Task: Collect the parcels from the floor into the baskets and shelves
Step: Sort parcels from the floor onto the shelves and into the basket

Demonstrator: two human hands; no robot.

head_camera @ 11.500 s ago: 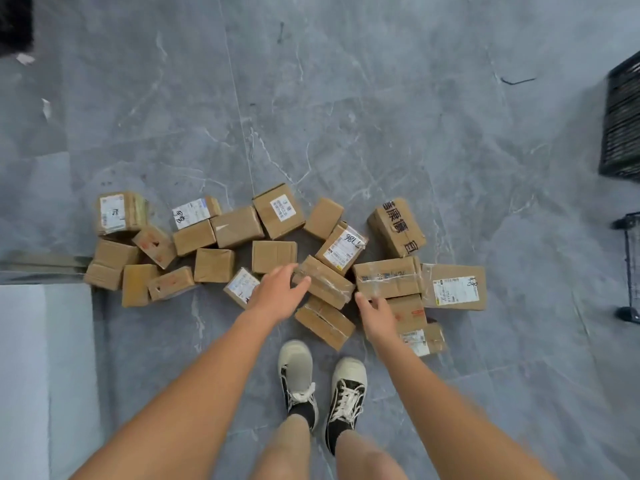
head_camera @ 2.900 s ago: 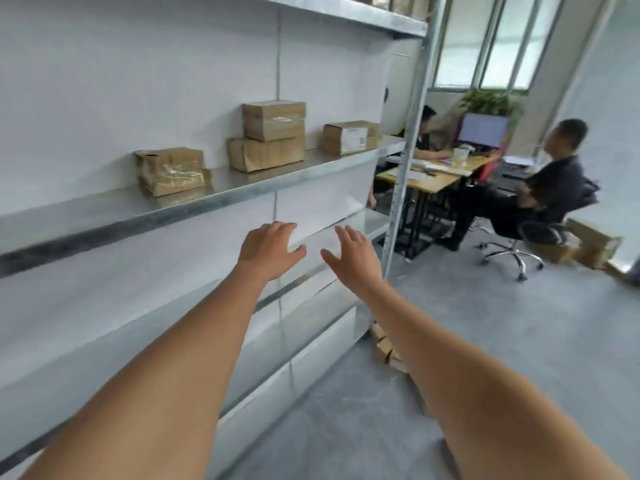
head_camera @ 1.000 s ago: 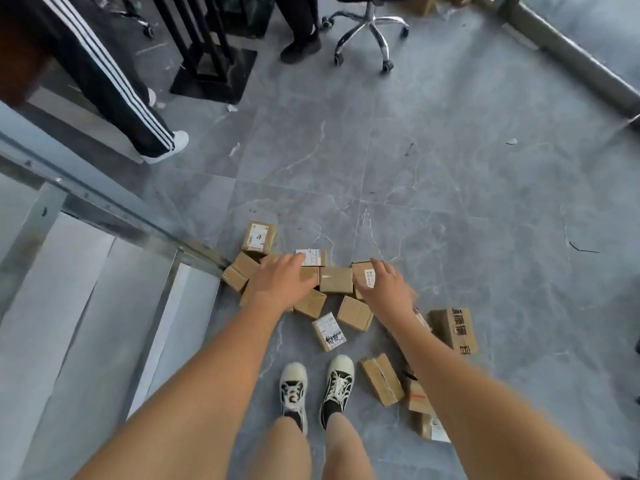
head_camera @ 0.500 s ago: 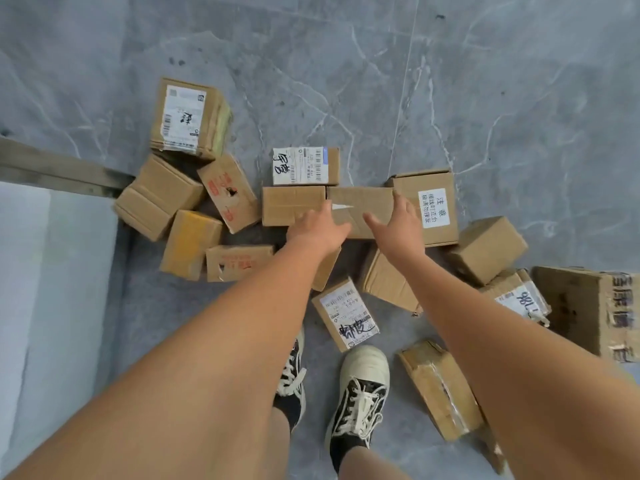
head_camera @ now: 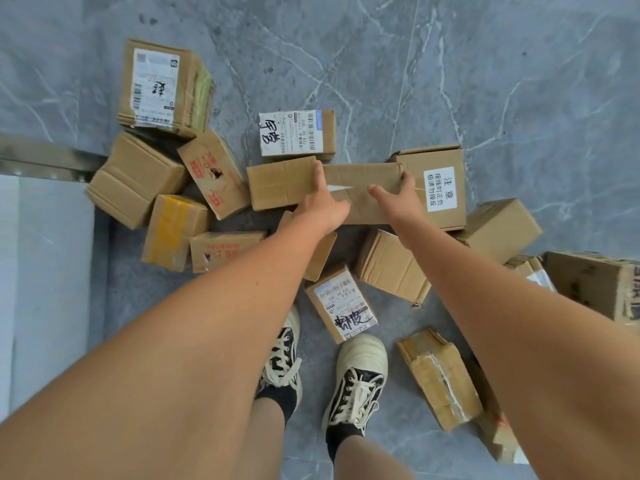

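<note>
Head view: half a sec ago both hands hovered over the pile; now left hand point(head_camera: 323, 206) & right hand point(head_camera: 398, 199) clasp one plain box point(head_camera: 363, 183), fingers curled over its far edge. Box lies on floor point(head_camera: 519, 81) w/ other parcels; lift prob next.

Brown cardboard parcels point(head_camera: 284, 183) lie on a grey floor point(head_camera: 519, 81) veined with white marbling. One parcel point(head_camera: 176, 232) carries a yellow tape band; another point(head_camera: 213, 174) shows red print. White labels point(head_camera: 291, 133) bear black handwriting and barcodes. The sneakers point(head_camera: 356, 379) are cream and black with white laces.
</note>
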